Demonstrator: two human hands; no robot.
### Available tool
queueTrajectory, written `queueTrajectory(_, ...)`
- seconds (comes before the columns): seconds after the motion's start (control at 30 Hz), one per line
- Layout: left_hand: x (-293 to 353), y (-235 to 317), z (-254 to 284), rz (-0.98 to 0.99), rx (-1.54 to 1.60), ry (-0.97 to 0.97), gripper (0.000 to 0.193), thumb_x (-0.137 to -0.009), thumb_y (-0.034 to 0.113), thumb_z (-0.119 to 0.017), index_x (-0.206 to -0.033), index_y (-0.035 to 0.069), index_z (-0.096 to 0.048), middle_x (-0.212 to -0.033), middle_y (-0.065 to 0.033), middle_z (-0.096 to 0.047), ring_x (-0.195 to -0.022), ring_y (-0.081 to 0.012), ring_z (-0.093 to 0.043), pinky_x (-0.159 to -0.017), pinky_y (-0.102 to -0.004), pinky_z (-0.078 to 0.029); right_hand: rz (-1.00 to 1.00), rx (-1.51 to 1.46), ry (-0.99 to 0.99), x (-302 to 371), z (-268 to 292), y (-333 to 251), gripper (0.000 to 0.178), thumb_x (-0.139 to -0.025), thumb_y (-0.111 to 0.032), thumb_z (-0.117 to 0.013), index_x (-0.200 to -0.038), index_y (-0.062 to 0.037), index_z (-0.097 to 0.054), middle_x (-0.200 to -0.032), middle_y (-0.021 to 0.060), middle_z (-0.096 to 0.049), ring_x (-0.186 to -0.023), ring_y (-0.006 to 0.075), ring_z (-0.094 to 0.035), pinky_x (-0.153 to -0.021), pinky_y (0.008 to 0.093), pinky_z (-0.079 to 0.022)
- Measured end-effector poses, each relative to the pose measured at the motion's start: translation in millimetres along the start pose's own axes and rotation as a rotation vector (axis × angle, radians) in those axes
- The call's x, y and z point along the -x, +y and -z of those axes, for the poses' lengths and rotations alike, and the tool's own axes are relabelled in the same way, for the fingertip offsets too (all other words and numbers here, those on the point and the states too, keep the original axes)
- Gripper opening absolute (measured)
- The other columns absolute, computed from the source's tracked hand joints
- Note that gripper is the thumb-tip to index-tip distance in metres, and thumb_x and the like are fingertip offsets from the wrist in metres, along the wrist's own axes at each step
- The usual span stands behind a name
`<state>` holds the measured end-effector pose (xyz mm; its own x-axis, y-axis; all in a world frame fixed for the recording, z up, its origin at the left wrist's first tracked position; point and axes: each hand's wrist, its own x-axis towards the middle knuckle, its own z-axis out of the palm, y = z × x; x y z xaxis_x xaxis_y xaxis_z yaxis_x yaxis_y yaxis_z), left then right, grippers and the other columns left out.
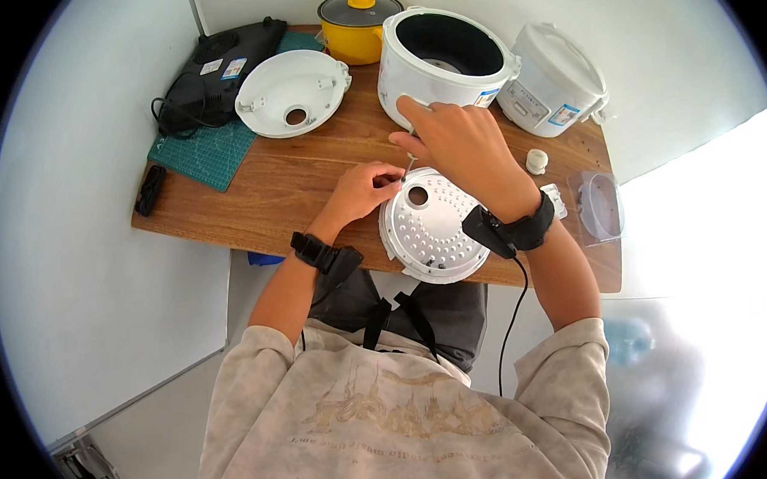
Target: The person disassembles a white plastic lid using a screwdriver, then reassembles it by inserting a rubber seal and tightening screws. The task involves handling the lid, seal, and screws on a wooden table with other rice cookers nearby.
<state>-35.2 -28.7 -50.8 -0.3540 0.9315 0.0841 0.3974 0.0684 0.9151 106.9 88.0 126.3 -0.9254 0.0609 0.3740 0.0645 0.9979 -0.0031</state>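
Note:
A round silvery-white rice cooker inner lid plate (pixel 439 229) lies at the table's front edge, dotted with raised dimples and pierced by a round hole. My right hand (pixel 465 140) is closed around a screwdriver (pixel 410 162) above the plate's far left rim. Its thin shaft points down; the handle is mostly hidden by my fingers. At that same rim, by the shaft's tip, my left hand (pixel 368 192) has thumb and fingers pinched together. What they hold, if anything, cannot be made out. Small dark pieces sit on the plate's near part.
Behind stand an open white rice cooker body (pixel 437 83), another white cooker (pixel 551 84) and a yellow pot (pixel 358 33). Left lie a white lid shell (pixel 275 85), a black appliance (pixel 219 74) and a green mat (pixel 207 159). A white cap (pixel 537 161) and clear container (pixel 599 206) are right.

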Motion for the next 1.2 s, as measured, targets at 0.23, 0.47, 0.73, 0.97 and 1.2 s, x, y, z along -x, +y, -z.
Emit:
queueTrajectory(0.23,-2,-1,-1,-0.005,0.011,0.005,0.031,-0.090,0.023,-0.073,-0.116,0.006,-0.073,-0.103,-0.0102,-0.075,-0.087,-0.0200,-0.071,-0.079,-0.0332,-0.055,0.017,-0.087,0.078,-3,-2,9,0.026,-0.087,-0.019,-0.068,-0.097,0.0014,-0.055,-0.062,0.0159,-0.061,-0.061,0.0368,-0.065,-0.055,0.0451,-0.052)
queueTrajectory(0.47,0,1,-1,-0.004,0.001,0.004,0.031,-0.090,0.023,-0.073,-0.116,0.007,-0.073,-0.103,-0.0102,-0.075,-0.089,-0.0195,-0.071,-0.079,-0.0327,-0.055,-0.051,-0.071,-0.080,-1,0,15,0.033,-0.092,-0.029,-0.067,-0.104,-0.0007,-0.054,-0.061,0.0191,-0.060,-0.058,0.0407,-0.062,-0.056,0.0469,-0.050)
queueTrajectory(0.73,-1,-8,-1,-0.012,0.005,0.014,0.031,-0.090,0.023,-0.072,-0.116,0.007,-0.073,-0.102,-0.0098,-0.075,-0.087,-0.0195,-0.071,-0.078,-0.0322,-0.055,-0.106,-0.209,-0.080,-2,3,4,0.035,-0.087,-0.027,-0.071,-0.104,-0.0013,-0.055,-0.063,0.0212,-0.062,-0.062,0.0405,-0.065,-0.056,0.0457,-0.051)
queueTrajectory(0.97,1,0,-4,-0.002,-0.016,0.029,0.031,-0.089,0.023,-0.071,-0.116,0.008,-0.072,-0.101,-0.0086,-0.075,-0.086,-0.0187,-0.071,-0.077,-0.0320,-0.056,-0.193,-0.379,0.024,6,6,13,0.033,-0.083,-0.015,-0.073,-0.105,-0.0034,-0.052,-0.062,0.0176,-0.060,-0.055,0.0325,-0.060,-0.054,0.0388,-0.046)
queueTrajectory(1.2,5,5,-7,-0.037,-0.088,0.051,0.037,-0.086,0.026,-0.073,-0.118,0.009,-0.070,-0.106,-0.0057,-0.072,-0.088,-0.0186,-0.070,-0.080,-0.0324,-0.055,-0.177,-0.466,-0.050,9,6,16,0.028,-0.082,-0.010,-0.070,-0.101,-0.0033,-0.051,-0.066,0.0169,-0.062,-0.059,0.0329,-0.063,-0.057,0.0394,-0.048)
